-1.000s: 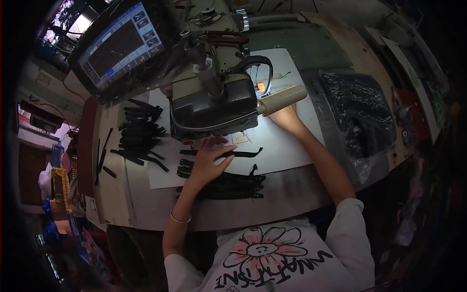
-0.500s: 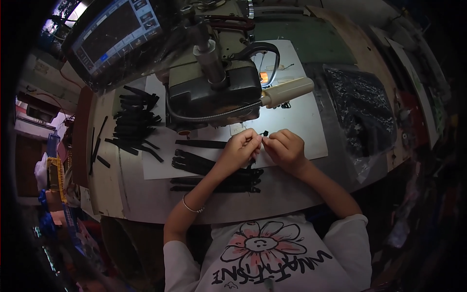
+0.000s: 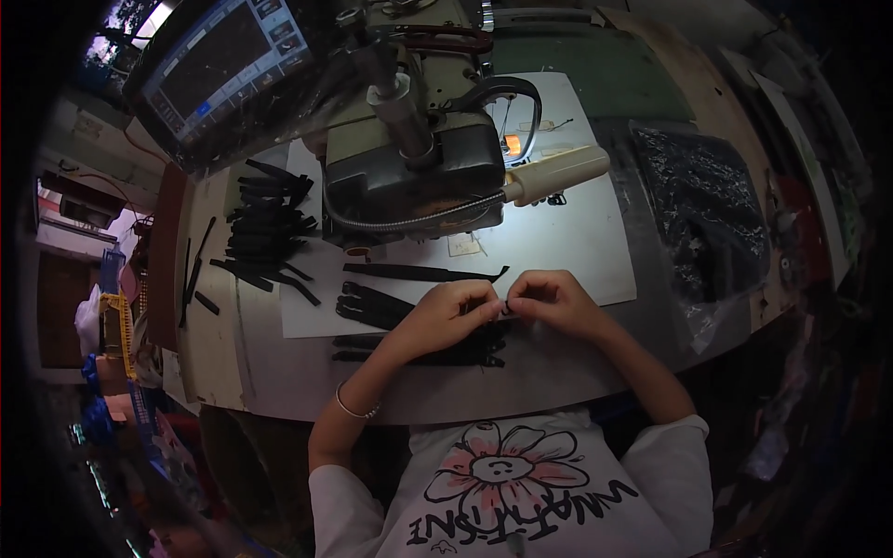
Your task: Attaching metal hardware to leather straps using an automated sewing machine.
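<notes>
My left hand (image 3: 454, 314) and my right hand (image 3: 558, 303) meet fingertip to fingertip over the near part of the work surface. Both are closed in a pinch on a small dark piece (image 3: 505, 307), mostly hidden by the fingers, so I cannot make out its kind. Just beyond my left hand lies a single long black fabric strip (image 3: 419, 272) with a thin curled end. More black strips (image 3: 367, 307) lie in a row beside and under my left forearm, their right ends showing below the hand.
A sewing machine head (image 3: 414, 177) with a pale cylindrical part (image 3: 558, 175) stands beyond my hands over a lit white sheet (image 3: 595, 251). A screen (image 3: 219, 70) rises at far left. Black strips are piled (image 3: 270, 223) at left; a clear plastic bag of black material (image 3: 702, 214) lies right.
Both hands have come nearer to me, still pinched together, with the small dark piece between them. The far strip's curled end now shows. The whole view has shifted slightly.
</notes>
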### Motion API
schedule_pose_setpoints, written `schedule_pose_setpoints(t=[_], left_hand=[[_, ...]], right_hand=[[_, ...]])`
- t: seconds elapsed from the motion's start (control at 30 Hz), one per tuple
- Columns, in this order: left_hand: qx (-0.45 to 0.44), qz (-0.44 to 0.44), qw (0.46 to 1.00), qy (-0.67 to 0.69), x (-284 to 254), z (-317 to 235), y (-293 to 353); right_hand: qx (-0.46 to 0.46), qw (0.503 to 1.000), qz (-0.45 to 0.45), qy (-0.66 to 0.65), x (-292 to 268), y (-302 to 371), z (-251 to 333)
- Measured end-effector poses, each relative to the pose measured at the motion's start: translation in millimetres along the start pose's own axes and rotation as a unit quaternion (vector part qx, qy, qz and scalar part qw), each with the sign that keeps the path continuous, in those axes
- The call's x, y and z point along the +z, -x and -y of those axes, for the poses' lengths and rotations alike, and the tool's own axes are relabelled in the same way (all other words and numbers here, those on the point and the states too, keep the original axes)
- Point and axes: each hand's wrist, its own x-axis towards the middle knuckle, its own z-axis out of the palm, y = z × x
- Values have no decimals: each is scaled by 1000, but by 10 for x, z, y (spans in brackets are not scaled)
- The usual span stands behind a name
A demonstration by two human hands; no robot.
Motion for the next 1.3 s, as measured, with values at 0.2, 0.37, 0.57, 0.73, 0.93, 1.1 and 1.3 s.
schedule_pose_setpoints(t=[0.2, 0.37, 0.57, 0.73, 0.93, 1.1, 1.3], left_hand=[[146, -241, 910, -304, 71, 224, -213], [98, -183, 946, -249, 18, 365, -263], [43, -122, 991, -16, -123, 291, -191], [18, -179, 934, -310, -412, 359, 77], [-21, -186, 963, -193, -491, 418, 96], [-12, -167, 973, -160, -391, 385, 16], [-32, -156, 985, -59, -311, 332, -42]], right_hand=[[27, 987, -149, 58, -88, 81, 17], [-75, 976, -161, 122, -106, 7, -23], [-180, 928, -113, 306, 37, -217, -40], [-146, 928, -161, 303, 85, -239, -125], [-113, 920, -168, 334, 118, -240, -98], [-89, 955, -146, 240, 150, -293, -131], [-166, 947, -148, 230, 94, -261, -157]])
